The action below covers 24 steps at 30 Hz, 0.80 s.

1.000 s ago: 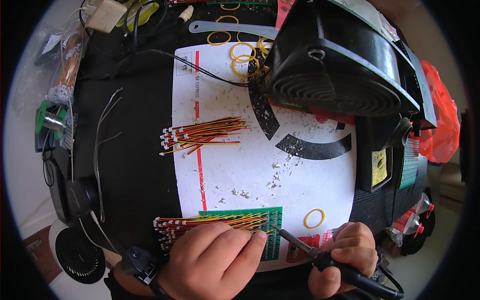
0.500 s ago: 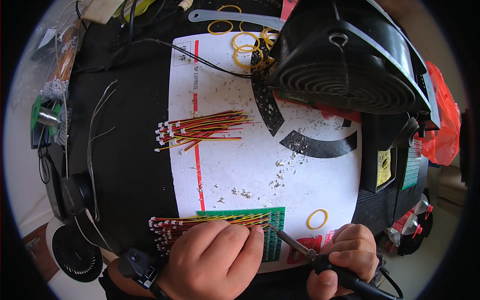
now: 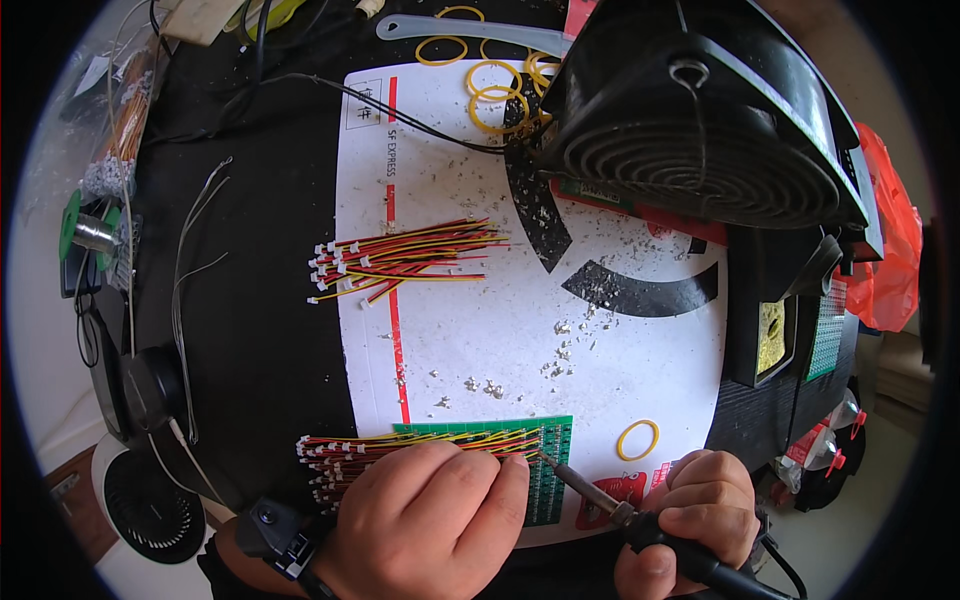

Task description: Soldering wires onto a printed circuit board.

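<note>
A green circuit board (image 3: 553,470) lies at the near edge of a white card sheet. Rows of red, yellow and black wires with white connectors (image 3: 330,445) run across it. My left hand (image 3: 430,520) is closed low over the board, its fingertips pressed together at a wire by the bare ends; the fingers' undersides are hidden. In my right hand (image 3: 705,510) is a soldering iron (image 3: 640,525), gripped by its black handle. The iron's tip points left at the wire ends, close to my left fingertips; whether it touches the board I cannot tell.
Beyond the board lies a loose bundle of connector wires (image 3: 400,260). Solder crumbs (image 3: 485,387) dot the white sheet (image 3: 640,370). A black fan (image 3: 700,130) stands at the far right, near a yellow cleaning sponge (image 3: 770,335). Rubber bands (image 3: 638,440) and a solder spool (image 3: 92,232) lie around.
</note>
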{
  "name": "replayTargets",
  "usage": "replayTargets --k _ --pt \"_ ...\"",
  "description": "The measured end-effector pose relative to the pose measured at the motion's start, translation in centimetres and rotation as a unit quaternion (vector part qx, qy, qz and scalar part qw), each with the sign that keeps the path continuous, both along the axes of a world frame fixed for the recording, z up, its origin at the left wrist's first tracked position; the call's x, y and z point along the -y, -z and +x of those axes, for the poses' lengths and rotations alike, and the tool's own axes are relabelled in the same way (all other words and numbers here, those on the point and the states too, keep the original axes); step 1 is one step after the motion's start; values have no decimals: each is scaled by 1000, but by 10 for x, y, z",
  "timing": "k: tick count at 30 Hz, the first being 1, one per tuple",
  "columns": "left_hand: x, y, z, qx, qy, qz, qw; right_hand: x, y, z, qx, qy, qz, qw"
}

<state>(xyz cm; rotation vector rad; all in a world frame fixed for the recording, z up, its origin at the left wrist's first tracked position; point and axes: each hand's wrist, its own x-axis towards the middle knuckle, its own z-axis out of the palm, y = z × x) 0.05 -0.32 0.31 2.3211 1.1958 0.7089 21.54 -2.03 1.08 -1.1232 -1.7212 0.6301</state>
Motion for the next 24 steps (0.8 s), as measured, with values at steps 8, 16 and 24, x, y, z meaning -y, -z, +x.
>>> replayTargets --k 8,16,24 --pt "0 1 0 -2 1 -6 1000 1 11 -6 -50 44 55 996" --pt "4 -8 0 23 -46 3 999 1 12 -8 -52 42 53 996" --pt "3 -7 4 13 -30 -9 999 1 3 -1 -26 28 32 999"
